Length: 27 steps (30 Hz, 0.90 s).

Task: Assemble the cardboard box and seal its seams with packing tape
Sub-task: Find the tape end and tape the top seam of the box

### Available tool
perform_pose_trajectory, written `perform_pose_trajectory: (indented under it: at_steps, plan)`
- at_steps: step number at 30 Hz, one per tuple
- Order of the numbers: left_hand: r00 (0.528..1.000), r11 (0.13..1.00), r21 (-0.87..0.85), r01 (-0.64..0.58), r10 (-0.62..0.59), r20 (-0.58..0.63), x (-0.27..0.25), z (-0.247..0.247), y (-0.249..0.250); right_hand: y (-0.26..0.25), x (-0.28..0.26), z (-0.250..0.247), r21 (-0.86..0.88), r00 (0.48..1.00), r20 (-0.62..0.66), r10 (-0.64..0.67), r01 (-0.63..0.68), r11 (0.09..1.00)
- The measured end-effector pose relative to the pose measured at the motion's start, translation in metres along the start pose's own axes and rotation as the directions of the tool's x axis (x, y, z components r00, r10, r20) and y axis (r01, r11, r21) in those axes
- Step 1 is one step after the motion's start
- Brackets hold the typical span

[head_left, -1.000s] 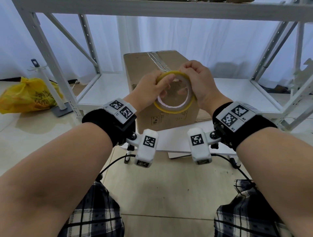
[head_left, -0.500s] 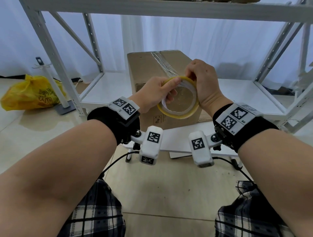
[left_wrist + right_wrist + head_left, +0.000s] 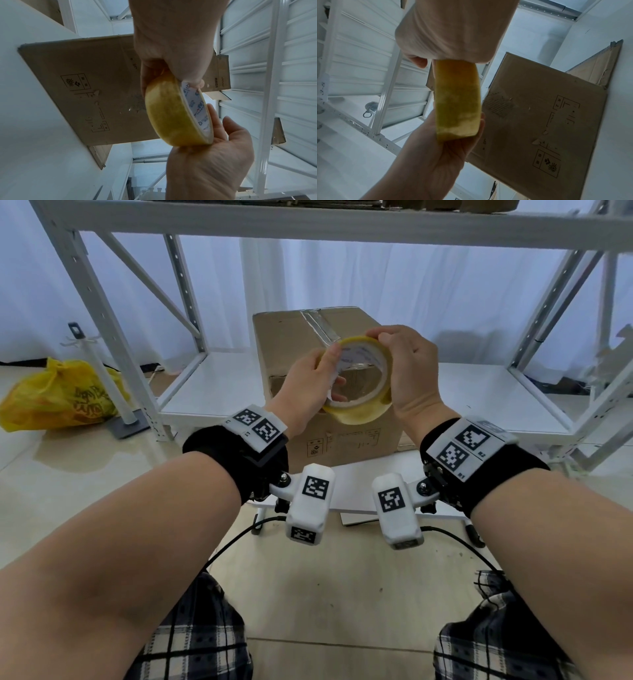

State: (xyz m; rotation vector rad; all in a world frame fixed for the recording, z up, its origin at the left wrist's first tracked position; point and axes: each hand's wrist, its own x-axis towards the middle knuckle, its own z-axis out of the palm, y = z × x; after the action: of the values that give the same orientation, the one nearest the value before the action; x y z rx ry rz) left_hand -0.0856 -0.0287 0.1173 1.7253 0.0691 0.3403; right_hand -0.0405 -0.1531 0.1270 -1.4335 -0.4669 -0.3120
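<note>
- Bag (image 3: pixel 58 397) of yellow plastic slumps on the floor at far left, beside the flat grey base of a white post (image 3: pixel 99 371).
- White metal shelving (image 3: pixel 212 385) spans the background, its low shelf holding the cardboard box (image 3: pixel 291 337), which stands upright with a strip of clear tape already running along its top seam.
- Left hand (image 3: pixel 305 392) grips the left side of the tape roll (image 3: pixel 359 412): the thumb lies over the outer yellow band near the top, and the fingers curl through the hole against the printed white core.
- In the left wrist view the same roll (image 3: pixel 168 115) sits edge-on between the two hands, with the left thumb tip pressed on the core's rim.
- The roll is held up in the air in front of the box's near face, clear of it, roughly level with the box's upper half.
- Right hand (image 3: pixel 411 378) wraps the right side of the roll, fingers curled over the top of the band and the palm against its outer face.
- The right wrist view shows the yellow band (image 3: pixel 457 100) running from one hand to the other, the printed box face (image 3: pixel 547 128) behind it to the right.
- Whether a loose tape end has been lifted cannot be told.
- Checked trousers (image 3: pixel 191 635) show at the bottom edge.
</note>
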Motion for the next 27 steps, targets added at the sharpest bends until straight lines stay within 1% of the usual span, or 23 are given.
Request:
perform_pose_trajectory:
  at_steps: [2,4,6,7,9,11,12,13,14,16,18,20,23,25,27]
  plan:
    - [0.998,0.997,-0.07,0.034,-0.037,-0.044,0.0,0.0,0.001,0.0,-0.002,0.0,-0.015,0.999,0.044,-0.007,0.008,1.0]
    - [0.992,0.988,-0.131,0.083,-0.094,-0.08,0.002,-0.002,0.004,0.0,-0.003,-0.002,-0.033,0.993,0.117,-0.012,0.016,0.999]
    - [0.985,0.979,-0.164,0.124,-0.142,-0.1,0.003,-0.005,0.005,-0.002,-0.006,-0.003,-0.045,0.981,0.195,-0.011,0.02,0.999]
    - [0.984,0.978,-0.166,0.13,-0.148,-0.098,0.004,-0.006,0.006,-0.002,-0.006,-0.003,-0.042,0.979,0.202,-0.003,0.012,0.999]
    - [0.989,0.982,-0.159,0.1,-0.115,-0.089,0.004,-0.009,0.009,0.0,-0.004,-0.005,0.008,0.985,0.151,0.081,-0.084,0.996]
    - [0.997,0.995,-0.095,-0.003,-0.004,-0.077,0.002,-0.011,0.012,-0.001,-0.002,-0.007,0.097,0.977,0.106,0.185,-0.195,0.976]
    - [0.996,0.997,-0.029,-0.065,0.063,-0.061,0.0,-0.011,0.014,0.0,0.0,-0.009,0.1,0.977,0.104,0.187,-0.197,0.975]
    - [0.992,0.993,0.037,-0.116,0.118,-0.034,-0.001,-0.011,0.015,0.0,0.001,-0.012,0.06,0.98,0.123,0.154,-0.163,0.985]
    - [0.988,0.985,0.087,-0.151,0.152,0.0,-0.003,-0.01,0.016,-0.001,0.002,-0.013,0.005,0.979,0.169,0.111,-0.113,0.994]
    - [0.985,0.978,0.126,-0.167,0.16,0.059,-0.005,-0.008,0.012,-0.003,0.0,-0.013,-0.114,0.953,0.297,0.057,-0.024,0.993]
    - [0.987,0.986,0.087,-0.143,0.135,0.089,-0.004,-0.007,0.007,-0.002,-0.002,-0.012,-0.211,0.927,0.374,0.039,0.044,0.977]
    - [0.987,0.991,0.049,-0.126,0.121,0.107,-0.003,-0.008,0.004,0.0,-0.003,-0.013,-0.251,0.921,0.388,0.031,0.074,0.965]
    - [0.987,0.995,-0.009,-0.104,0.104,0.125,-0.002,-0.009,0.003,0.0,-0.004,-0.017,-0.217,0.922,0.387,0.017,0.073,0.973]
    - [0.986,0.992,-0.084,-0.096,0.107,0.126,-0.002,-0.008,0.002,-0.002,-0.004,-0.017,-0.207,0.929,0.37,0.002,0.081,0.975]
    - [0.986,0.989,-0.105,-0.104,0.116,0.119,-0.001,-0.008,0.002,-0.003,-0.005,-0.014,-0.208,0.947,0.321,-0.023,0.094,0.974]
